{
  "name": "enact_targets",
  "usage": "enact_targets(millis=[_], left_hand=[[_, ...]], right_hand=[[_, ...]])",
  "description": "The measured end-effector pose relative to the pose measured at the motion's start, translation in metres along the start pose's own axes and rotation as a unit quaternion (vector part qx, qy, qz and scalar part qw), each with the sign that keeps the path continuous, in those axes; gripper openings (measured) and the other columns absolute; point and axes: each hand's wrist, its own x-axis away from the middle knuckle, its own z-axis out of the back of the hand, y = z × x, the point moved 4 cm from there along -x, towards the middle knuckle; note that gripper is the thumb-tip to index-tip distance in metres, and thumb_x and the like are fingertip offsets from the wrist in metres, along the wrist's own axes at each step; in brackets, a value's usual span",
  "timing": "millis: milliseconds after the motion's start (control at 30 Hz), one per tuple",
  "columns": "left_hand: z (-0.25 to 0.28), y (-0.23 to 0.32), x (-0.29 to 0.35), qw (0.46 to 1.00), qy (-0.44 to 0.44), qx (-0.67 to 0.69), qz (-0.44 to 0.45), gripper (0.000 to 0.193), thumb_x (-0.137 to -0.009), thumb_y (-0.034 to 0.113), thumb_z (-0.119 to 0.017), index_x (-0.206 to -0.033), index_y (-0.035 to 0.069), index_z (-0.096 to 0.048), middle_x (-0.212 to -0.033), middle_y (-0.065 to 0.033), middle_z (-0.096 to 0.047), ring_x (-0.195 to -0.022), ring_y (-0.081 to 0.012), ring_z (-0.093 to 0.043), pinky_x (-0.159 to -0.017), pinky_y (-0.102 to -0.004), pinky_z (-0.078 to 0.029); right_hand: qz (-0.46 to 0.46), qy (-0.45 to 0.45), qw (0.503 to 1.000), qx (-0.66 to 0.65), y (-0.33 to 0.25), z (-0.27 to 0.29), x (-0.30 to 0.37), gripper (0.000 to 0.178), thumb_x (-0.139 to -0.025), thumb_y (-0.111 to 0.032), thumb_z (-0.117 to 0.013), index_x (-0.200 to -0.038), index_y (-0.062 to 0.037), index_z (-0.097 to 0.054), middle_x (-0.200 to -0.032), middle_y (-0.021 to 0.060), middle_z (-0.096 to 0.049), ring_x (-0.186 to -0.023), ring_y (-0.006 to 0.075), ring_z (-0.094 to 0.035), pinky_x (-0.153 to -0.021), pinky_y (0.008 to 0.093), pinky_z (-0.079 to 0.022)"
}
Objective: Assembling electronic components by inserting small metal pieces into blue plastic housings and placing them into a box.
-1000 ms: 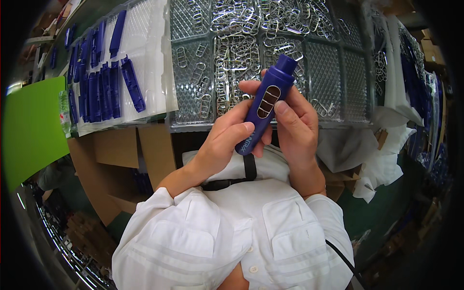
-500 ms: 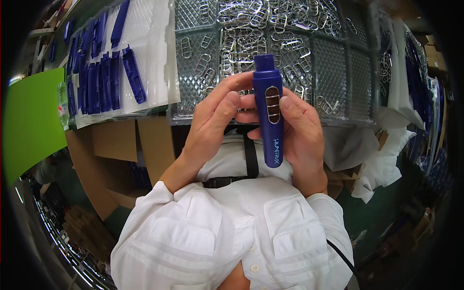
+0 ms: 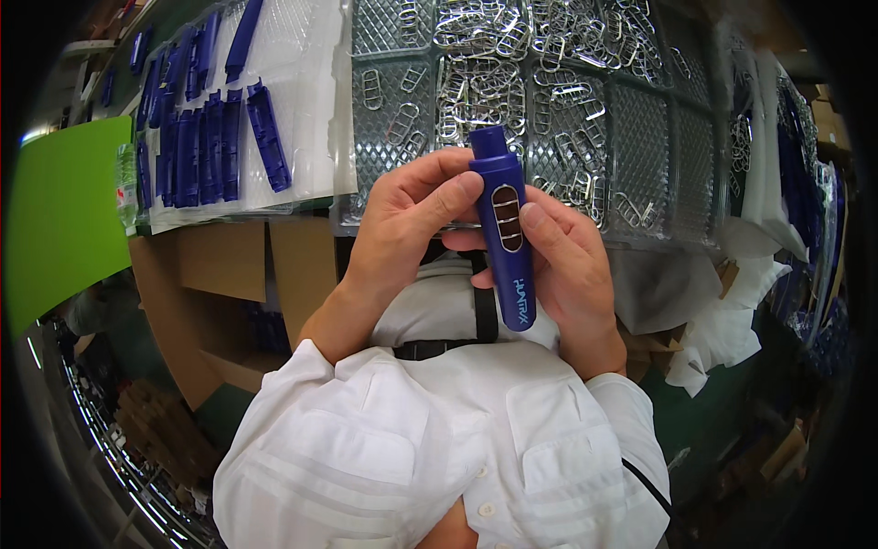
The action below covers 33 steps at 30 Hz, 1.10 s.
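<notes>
A dark blue tapered plastic handle (image 3: 514, 274) is held between my two hands in front of my chest. Its narrower neck points away from me and its rounded end toward me. Set in its upper side is an oval silver metal frame (image 3: 508, 220) with crossbars over a dark opening. My left hand (image 3: 400, 218) grips the collar, its thumb against the left edge. From the other side my right hand (image 3: 574, 261) closes on the handle, thumb at the frame's right edge. The fingers beneath are partly hidden.
Beyond my hands lies a clear compartmented tray (image 3: 640, 128) with many loose silver frames (image 3: 480, 91). Blue half-shells (image 3: 212, 151) lie on a white sheet at the left. Below them stands an open cardboard box (image 3: 169, 302). White bags (image 3: 732, 320) hang at the right.
My left thumb has come down onto the handle's collar. The handle's neck has moved slightly toward me and left; its tilt has grown a little. The whole view has shifted slightly.
</notes>
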Motion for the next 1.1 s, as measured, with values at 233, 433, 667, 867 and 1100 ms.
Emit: enact_targets(millis=[233,433,667,867,1100], left_hand=[[0.032,0.051,-0.011,0.991,0.065,0.009,-0.119,0.025,-0.101,0.012,-0.07,-0.122,0.0,-0.066,-0.112,-0.0076,-0.074,-0.1,-0.014,-0.071,-0.091,-0.0307,-0.057],[0.086,0.221,-0.098,0.86,0.212,-0.212,-0.412,0.016,-0.102,0.006,-0.064,-0.114,-0.002,-0.071,-0.105,-0.0111,-0.077,-0.088,-0.0154,-0.074,-0.087,-0.0291,-0.06],[0.163,0.309,-0.257,0.661,0.237,-0.603,-0.378,0.036,-0.096,0.009,-0.068,-0.13,-0.005,-0.067,-0.108,-0.0191,-0.075,-0.105,-0.018,-0.07,-0.097,-0.0299,-0.053],[0.206,0.286,-0.144,0.669,0.292,-0.432,-0.53,0.024,-0.101,0.0,-0.057,-0.121,-0.002,-0.071,-0.116,-0.0112,-0.076,-0.105,-0.0195,-0.072,-0.098,-0.0315,-0.055],[0.252,0.097,0.191,0.562,0.647,-0.218,-0.468,0.038,-0.109,0.014,-0.043,-0.138,-0.005,-0.058,-0.13,-0.0154,-0.068,-0.115,-0.0237,-0.063,-0.106,-0.0368,-0.048]], right_hand=[[0.118,0.051,0.985,0.116,-0.006,-0.005,0.004,0.051,-0.109,-0.019,-0.051,-0.152,0.0055,-0.04,-0.148,0.0222,-0.056,-0.13,0.0332,-0.063,-0.102,0.0376,-0.055],[0.229,0.107,0.929,0.272,-0.025,0.022,0.019,0.044,-0.108,-0.012,-0.051,-0.149,0.0033,-0.047,-0.151,0.0202,-0.053,-0.13,0.0262,-0.061,-0.108,0.0373,-0.047],[0.193,0.11,0.929,0.296,-0.024,0.026,0.013,0.036,-0.106,-0.009,-0.052,-0.14,0.0036,-0.056,-0.145,0.0198,-0.058,-0.121,0.0225,-0.066,-0.102,0.0334,-0.05],[0.273,0.224,0.826,0.44,-0.042,0.049,0.032,0.034,-0.103,-0.001,-0.053,-0.136,0.0063,-0.059,-0.14,0.0178,-0.062,-0.119,0.0238,-0.066,-0.108,0.0354,-0.049],[0.28,0.196,0.599,0.724,-0.074,0.047,0.017,0.029,-0.097,0.002,-0.061,-0.125,0.0041,-0.066,-0.129,0.0182,-0.068,-0.119,0.0343,-0.066,-0.103,0.0418,-0.051]])
